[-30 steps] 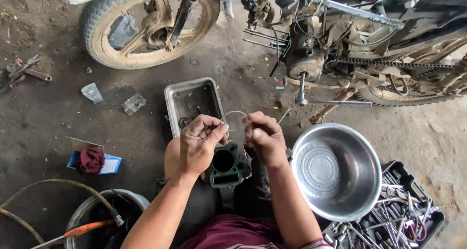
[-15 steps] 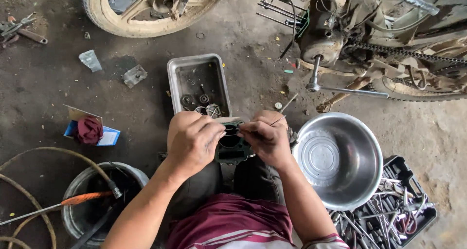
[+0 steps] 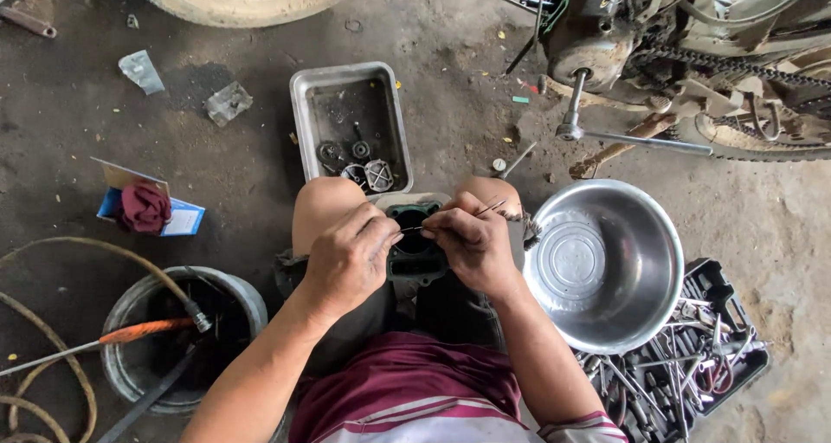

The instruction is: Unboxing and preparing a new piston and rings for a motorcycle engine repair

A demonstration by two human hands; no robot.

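Between knees | 2 hands [image 3: 346, 257] [image 3: 474, 242] gripping engine cylinder [image 3: 415, 239] | tray [image 3: 303, 114] ahead, bowl [image 3: 645, 226] right

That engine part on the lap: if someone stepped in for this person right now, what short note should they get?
Left hand: closed grip, steadying the dark engine cylinder on the lap between the knees.
Right hand: pinching a thin wire and a small brush, worked at the cylinder's top edge.
Nearby: metal tray ahead holding small gears; empty steel bowl to the right; tool box beyond it.
Done: cylinder is off the motorcycle.
Left: cannot tell how much picking at the cylinder remains.
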